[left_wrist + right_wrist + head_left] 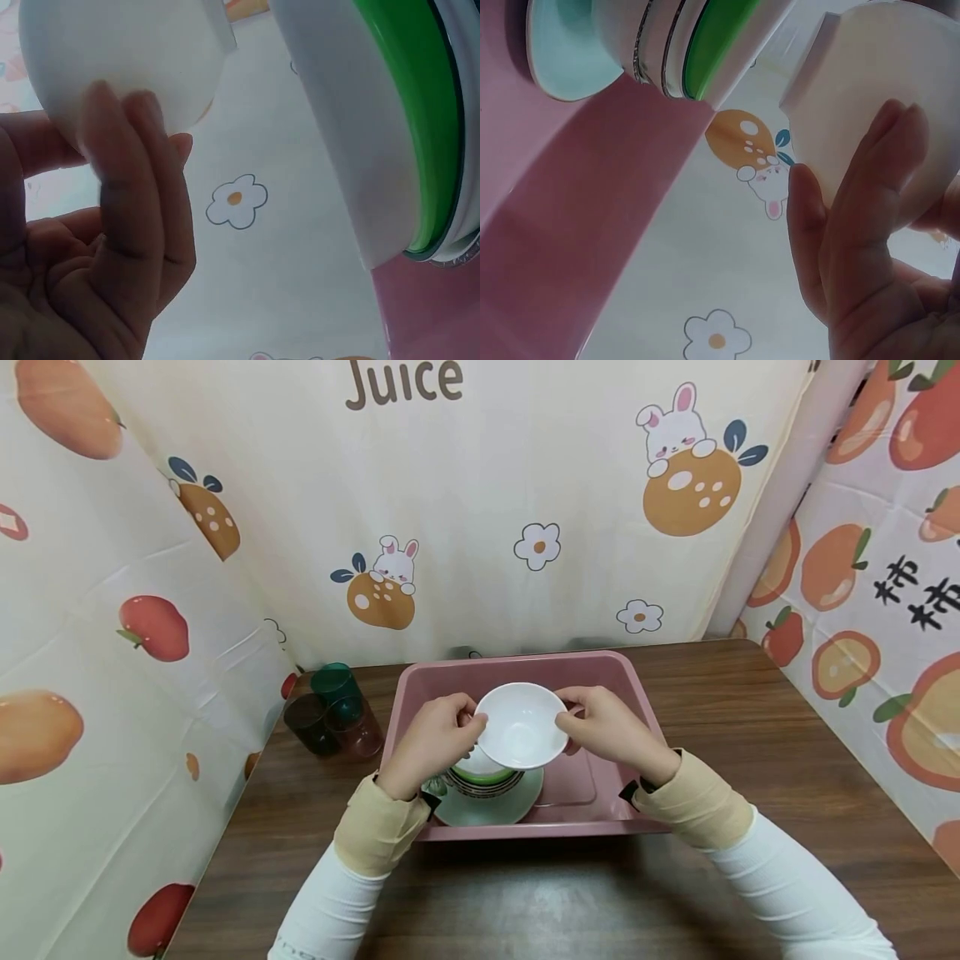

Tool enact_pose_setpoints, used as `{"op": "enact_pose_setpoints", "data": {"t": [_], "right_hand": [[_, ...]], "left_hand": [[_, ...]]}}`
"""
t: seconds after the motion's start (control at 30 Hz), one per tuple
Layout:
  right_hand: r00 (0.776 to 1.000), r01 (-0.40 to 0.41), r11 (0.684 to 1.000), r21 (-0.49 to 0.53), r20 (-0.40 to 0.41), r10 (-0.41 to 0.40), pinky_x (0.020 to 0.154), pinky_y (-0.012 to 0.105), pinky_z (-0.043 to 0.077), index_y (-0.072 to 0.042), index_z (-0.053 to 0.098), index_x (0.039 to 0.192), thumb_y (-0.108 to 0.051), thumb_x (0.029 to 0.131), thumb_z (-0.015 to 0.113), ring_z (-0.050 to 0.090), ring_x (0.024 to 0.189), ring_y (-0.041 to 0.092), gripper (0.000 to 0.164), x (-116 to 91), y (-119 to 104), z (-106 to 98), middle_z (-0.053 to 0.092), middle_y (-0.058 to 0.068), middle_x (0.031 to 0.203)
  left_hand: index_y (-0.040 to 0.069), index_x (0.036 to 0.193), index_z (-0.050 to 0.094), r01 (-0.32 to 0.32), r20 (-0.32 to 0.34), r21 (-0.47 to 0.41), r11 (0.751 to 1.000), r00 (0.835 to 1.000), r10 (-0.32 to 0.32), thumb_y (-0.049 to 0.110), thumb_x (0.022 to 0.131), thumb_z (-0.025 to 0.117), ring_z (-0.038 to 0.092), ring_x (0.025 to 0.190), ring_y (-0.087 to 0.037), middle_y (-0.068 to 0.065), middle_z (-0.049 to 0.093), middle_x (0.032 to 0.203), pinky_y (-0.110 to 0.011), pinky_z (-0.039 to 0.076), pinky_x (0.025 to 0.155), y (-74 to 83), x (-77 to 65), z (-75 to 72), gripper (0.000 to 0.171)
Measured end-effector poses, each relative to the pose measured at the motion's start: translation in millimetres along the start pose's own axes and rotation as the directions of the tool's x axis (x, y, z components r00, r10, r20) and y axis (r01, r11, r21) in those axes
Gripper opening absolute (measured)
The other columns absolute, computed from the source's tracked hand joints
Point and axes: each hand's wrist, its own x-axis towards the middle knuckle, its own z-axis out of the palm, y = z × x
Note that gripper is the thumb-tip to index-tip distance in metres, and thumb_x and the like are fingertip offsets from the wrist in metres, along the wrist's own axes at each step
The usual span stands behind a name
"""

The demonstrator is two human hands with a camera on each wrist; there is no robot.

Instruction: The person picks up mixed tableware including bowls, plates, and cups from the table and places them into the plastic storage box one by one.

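Both hands hold a white bowl (522, 727) by opposite sides of its rim, tilted so its inside faces the head camera. My left hand (437, 739) pinches the left edge, thumb on the rim and fingers behind. On the right edge, my right hand (611, 731) has the same kind of pinch; the right wrist view shows its fingers against the bowl's outer wall (855, 82). Beneath the held bowl is a stack of bowls, including a green one (720, 49), on a pale green plate (480, 808). The held bowl partly hides this stack in the head view.
The plate and stack sit in the left part of a pink basin (525, 829) on a brown wooden table (720, 693). Left of the basin stand a green cup (335, 681), a dark cup (309, 723) and a pink cup (358, 732). Printed curtains (480, 485) surround the table.
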Motion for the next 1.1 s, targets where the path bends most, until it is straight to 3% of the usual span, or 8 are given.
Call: {"op": "enact_pose_setpoints", "data": {"t": [0.43,0.73,0.93,1.1], "right_hand": [[0.999,0.02,1.0,-0.012,0.04,-0.019,0.061,0.034,0.057,0.003,0.062,0.121,-0.006,0.089,0.051,0.065,0.059,0.016,0.035,-2.1,-0.7,1.4,0.071,0.01,0.079],[0.995,0.081,0.995,-0.064,0.064,-0.077,0.062,0.03,0.055,-0.002,0.058,0.131,-0.024,0.099,0.057,0.063,0.068,0.02,0.038,-8.8,4.1,-15.6,0.067,0.011,0.089],[0.997,0.074,0.975,-0.21,0.032,-0.068,0.076,0.033,0.053,-0.01,0.052,0.138,-0.029,0.1,0.056,0.064,0.086,0.017,0.044,-19.4,16.5,-41.0,0.067,0.01,0.106],[0.997,0.026,0.943,-0.33,-0.06,-0.049,0.087,0.044,0.049,-0.004,0.048,0.141,-0.03,0.1,0.054,0.063,0.103,0.027,0.049,-26.7,37.0,-59.6,0.065,0.016,0.116]], "left_hand": [[0.008,0.073,0.055,-0.03,-0.047,0.101,0.994,0.998,0.035,0.01,0.088,0.05,0.053,0.048,-0.014,-0.002,0.052,0.057,-0.026,0.04,0.047,0.1,2.6,2.8,0.016],[0.008,0.069,0.05,-0.038,-0.056,0.215,0.976,0.997,0.051,0.009,0.088,0.053,0.038,0.053,-0.014,0.0,0.038,0.059,-0.024,0.032,0.049,-2.3,6.8,-2.4,0.02],[0.007,0.073,0.054,-0.007,-0.037,0.282,0.959,0.999,0.018,0.01,0.089,0.056,0.043,0.057,-0.017,-0.002,0.041,0.061,-0.024,0.035,0.052,-12.6,11.2,-10.6,0.016],[0.005,0.078,0.058,0.025,-0.02,0.302,0.953,1.0,-0.02,0.011,0.091,0.056,0.046,0.06,-0.018,-0.004,0.046,0.063,-0.025,0.038,0.053,-23.8,13.5,-15.9,0.014]]}}
